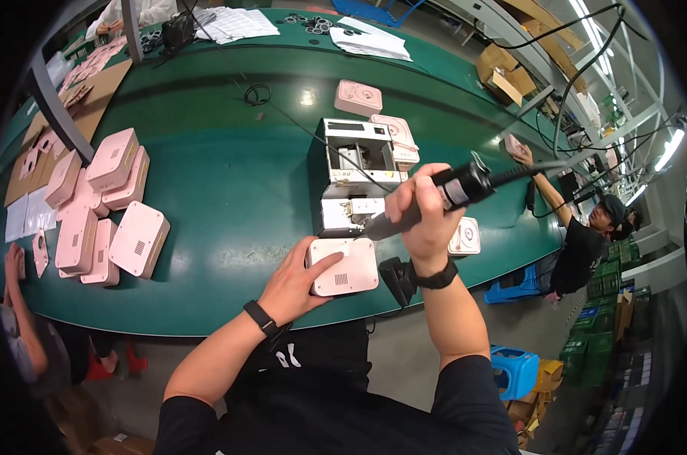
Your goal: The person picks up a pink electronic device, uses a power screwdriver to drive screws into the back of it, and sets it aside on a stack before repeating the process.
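From where I see it, the pink case (351,282) lies flat just in front of the black-and-white machine (359,182), vented face up. Left hand (292,282) spreads over the case's left end, likely steadying it; right hand (428,216) grips a black powered screwdriver (461,184), slanted down toward the case's machine-side edge, contact unclear. Machine probably sits close for easy reach. Stacked pink cases (135,239), left of machine, seem set aside within reach. Surface: glossy green tabletop (230,205). Room: workshop, co-worker (575,258) well right of machine.

One screwdriver (465,186), one boxy machine (359,180), at least ten pink cases (361,267).
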